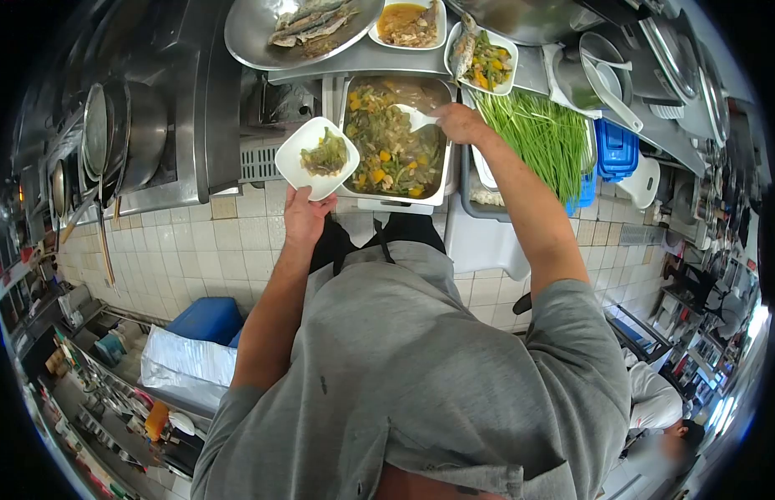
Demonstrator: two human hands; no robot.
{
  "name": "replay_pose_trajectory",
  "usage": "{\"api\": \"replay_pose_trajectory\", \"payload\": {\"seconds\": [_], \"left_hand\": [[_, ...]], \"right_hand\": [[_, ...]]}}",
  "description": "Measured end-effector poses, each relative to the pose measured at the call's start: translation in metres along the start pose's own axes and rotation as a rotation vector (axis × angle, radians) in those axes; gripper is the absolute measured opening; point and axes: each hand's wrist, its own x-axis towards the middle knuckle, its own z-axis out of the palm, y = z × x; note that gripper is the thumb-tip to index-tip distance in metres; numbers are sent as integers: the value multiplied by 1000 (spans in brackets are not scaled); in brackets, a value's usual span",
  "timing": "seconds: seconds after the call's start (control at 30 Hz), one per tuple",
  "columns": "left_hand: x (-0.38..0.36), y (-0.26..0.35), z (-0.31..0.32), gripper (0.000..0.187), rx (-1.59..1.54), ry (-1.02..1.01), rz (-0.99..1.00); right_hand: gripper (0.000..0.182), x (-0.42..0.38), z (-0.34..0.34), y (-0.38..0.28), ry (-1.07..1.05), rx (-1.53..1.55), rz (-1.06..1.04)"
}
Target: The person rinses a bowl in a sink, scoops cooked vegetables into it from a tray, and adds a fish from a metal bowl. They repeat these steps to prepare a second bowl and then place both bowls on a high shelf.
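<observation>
The left hand (305, 217) holds a white squarish bowl (321, 188) from its near side, the thumb at the rim and the other fingers mostly hidden beneath; a small portion of vegetable stew (324, 156) sits in it. The right hand (461, 122) is closed around the handle of a white serving spoon (418, 119), whose head is in the deep metal pan (446, 167) between the hands. That pan holds brothy stew with green vegetables and orange-yellow chunks.

Beyond the left hand, a wide metal bowl (252, 40) holds whole fish (314, 23). To its right, a white dish (441, 23) contains orange broth and pale pieces. Just beyond the right hand, another white dish (506, 85) holds a fish and mixed vegetables. Long green stalks (537, 142) lie beneath the right forearm, near a blue container (616, 150).
</observation>
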Motion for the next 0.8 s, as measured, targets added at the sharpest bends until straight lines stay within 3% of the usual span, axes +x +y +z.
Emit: {"api": "replay_pose_trajectory", "payload": {"seconds": [0.2, 0.37, 0.5, 0.7, 0.77, 0.8], "left_hand": [[-3, 27, 1, 39, 95, 7, 50], [-1, 42, 25, 41, 259, -8, 70], [1, 37, 48, 41, 283, -25, 41], [10, 7, 73, 48, 337, -166, -139], [9, 3, 79, 49, 309, -203, -150], [9, 0, 79, 49, 291, -210, -159]], "right_hand": [[37, -28, -12, 2, 16, 272, -156], [36, -57, -27, -4, 96, 488, -43], [36, -79, -49, -17, 105, 465, 36], [34, -117, -71, -100, 222, 164, -70], [32, -135, -80, -141, 271, -327, -87], [34, -136, -69, -139, 447, -427, -163]]}}
